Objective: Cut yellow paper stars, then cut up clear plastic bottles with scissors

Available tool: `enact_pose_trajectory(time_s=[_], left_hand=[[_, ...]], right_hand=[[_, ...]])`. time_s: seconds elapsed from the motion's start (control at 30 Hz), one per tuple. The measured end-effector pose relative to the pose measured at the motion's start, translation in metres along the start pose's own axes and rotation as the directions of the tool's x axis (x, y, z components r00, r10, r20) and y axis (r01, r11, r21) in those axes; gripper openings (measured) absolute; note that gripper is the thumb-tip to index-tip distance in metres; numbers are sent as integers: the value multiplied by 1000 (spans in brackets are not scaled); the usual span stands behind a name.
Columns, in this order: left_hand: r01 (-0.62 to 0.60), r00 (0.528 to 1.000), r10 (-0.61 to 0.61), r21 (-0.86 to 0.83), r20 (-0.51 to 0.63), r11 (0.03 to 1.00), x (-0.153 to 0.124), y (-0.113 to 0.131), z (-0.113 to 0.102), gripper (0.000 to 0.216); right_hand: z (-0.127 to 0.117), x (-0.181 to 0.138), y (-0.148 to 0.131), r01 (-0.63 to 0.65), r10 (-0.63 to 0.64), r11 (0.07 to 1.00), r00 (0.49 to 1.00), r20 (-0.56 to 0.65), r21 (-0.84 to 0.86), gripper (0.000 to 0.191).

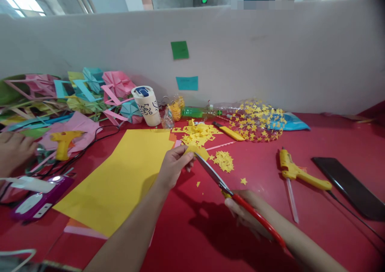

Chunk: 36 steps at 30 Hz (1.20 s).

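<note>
Between the thumb and fingers of my left hand [173,165] is a small piece of yellow paper [201,151]. My right hand [245,212] grips red-handled scissors [261,220], whose blades point up and left, with the tips at the paper. Part of the right hand is hidden behind the handles. Just beyond the blades lies a pile of small yellow paper stars [224,161], and a single star [243,181] rests nearer to me. Yellow paper offcuts [198,134] are heaped behind my left hand. A large yellow sheet [120,179] lies under my left forearm.
Another person's hand [13,151] is at the left edge, near a yellow glue gun [63,143] and a purple power strip [42,199]. On the right are another glue gun [300,173] and a phone [349,187]. A cup [147,107], utility knife [230,131] and star-covered bottle [255,119] stand or lie behind.
</note>
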<state>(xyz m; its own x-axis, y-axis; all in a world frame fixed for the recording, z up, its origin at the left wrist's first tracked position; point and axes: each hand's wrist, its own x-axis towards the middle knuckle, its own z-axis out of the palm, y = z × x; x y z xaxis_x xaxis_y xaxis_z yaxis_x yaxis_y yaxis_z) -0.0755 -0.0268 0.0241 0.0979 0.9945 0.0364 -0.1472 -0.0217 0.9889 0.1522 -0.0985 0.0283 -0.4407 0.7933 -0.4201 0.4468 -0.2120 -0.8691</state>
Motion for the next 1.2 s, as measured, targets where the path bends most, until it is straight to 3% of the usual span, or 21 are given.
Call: enact_pose_trajectory(time_s=[0.23,0.4,0.8,1.2], left_hand=[[-3,1000,3,4,-4,1000,0,-1,0,19],[-51,999,51,-25,-5,998,-2,-3,2,20],[-21,1000,21,-45,3,999,-9,-4,15,21],[-11,999,14,-86,35,996,-10,-9,16,21]], right_hand=[[-1,-1,1,-15,15,1000,1000,2,-2,60],[1,0,4,18,-18,1000,1000,18,6,62],[9,-3,9,121,-123,990,992,23,75,62],[11,-2,4,-3,4,988,1000,-1,155,64]])
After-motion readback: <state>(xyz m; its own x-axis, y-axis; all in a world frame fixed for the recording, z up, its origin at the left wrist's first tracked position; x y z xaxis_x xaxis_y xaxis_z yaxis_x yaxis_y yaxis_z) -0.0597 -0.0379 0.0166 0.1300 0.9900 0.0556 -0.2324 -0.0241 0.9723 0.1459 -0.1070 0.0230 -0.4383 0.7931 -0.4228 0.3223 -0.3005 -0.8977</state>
